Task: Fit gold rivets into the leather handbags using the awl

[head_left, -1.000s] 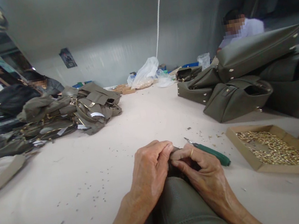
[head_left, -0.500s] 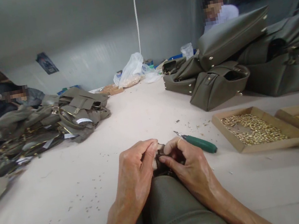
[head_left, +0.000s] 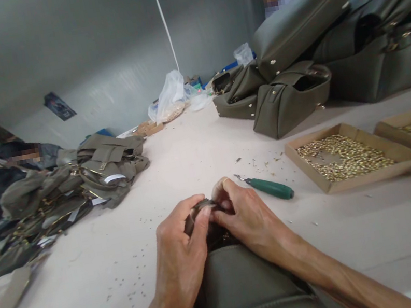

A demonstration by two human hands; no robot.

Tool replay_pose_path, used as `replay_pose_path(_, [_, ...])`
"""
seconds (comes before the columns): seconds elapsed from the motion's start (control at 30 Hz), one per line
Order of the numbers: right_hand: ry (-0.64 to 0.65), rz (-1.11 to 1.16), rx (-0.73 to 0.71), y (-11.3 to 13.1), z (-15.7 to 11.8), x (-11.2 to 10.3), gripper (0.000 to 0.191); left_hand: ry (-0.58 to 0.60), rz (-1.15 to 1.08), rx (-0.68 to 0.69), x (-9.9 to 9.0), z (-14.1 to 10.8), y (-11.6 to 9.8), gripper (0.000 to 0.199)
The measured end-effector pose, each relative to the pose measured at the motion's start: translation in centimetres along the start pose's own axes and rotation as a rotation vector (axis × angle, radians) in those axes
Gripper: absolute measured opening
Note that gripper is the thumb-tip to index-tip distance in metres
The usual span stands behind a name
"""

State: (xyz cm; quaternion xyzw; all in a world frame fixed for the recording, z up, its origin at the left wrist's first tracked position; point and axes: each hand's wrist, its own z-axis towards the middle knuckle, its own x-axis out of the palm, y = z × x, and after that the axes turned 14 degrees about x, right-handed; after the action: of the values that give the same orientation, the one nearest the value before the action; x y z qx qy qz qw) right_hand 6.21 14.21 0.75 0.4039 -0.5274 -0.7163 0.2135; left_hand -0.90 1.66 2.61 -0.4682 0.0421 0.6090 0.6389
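Dark olive leather bag [head_left: 251,285] below both hands; its dark upper edge [head_left: 206,204] between left fingers [head_left: 202,223], pinched; right fingers [head_left: 222,218] bent against same edge.

No readable text, brand or number: dark poster [head_left: 59,106] on grey wall [head_left: 100,40] too blurred to make out; white tags [head_left: 114,178] on heaped olive bags [head_left: 105,154] at left show no legible lettering.
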Motion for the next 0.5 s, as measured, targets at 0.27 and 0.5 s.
replay_pose_path(0.27, [0.291, 0.191, -0.045, 0.6, 1.5, -4.2, 0.014, 0.116, 0.012, -0.225, -2.8, 0.0, 1.5, 0.029])
replay_pose_path(0.5, [-0.143, -0.812, -0.187, -8.5, 3.1, -7.7, 0.02, 0.064, -0.274, -0.334, -3.9, -0.6, 3.0, 0.032])
